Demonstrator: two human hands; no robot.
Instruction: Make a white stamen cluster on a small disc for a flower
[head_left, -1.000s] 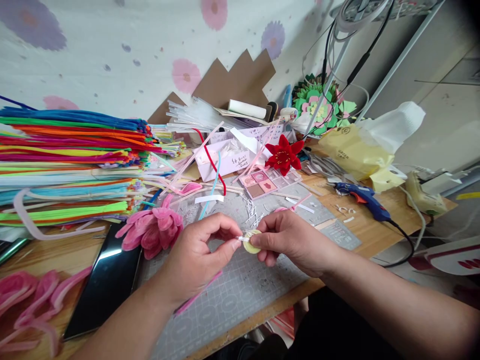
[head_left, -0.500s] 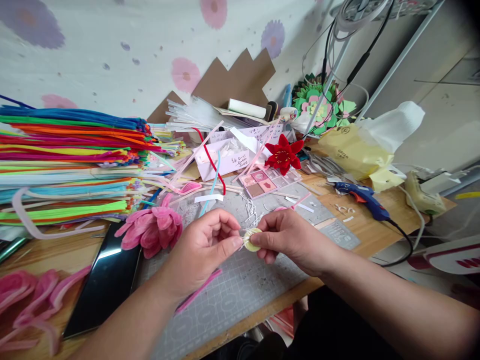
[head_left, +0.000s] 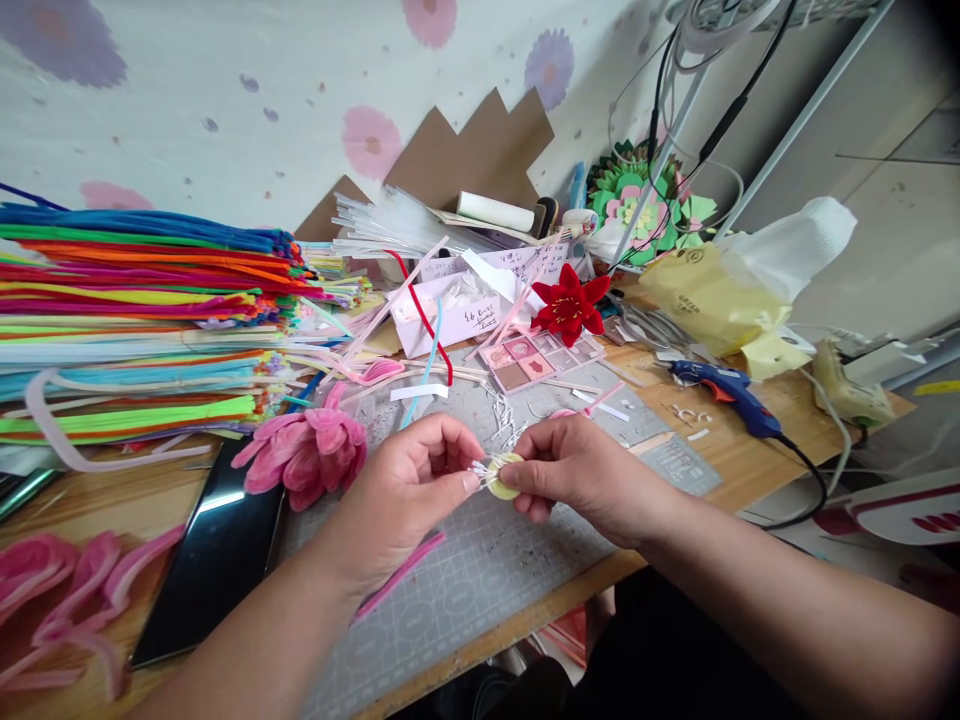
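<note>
Head view: the right hand (head_left: 577,478) pinches the yellow disc (head_left: 500,489) between thumb and fingers, probably to steady it while the white tips (head_left: 481,468) splay toward nine o'clock. The left hand (head_left: 401,500) has thumb and forefinger nearly meeting at those tips; whether they grip cannot be told. The disc is above the mat (head_left: 465,590), likely for working room. From it, the pink flower (head_left: 307,452) lies at nine o'clock, the glue gun (head_left: 731,392) at two, seemingly set aside.
</note>
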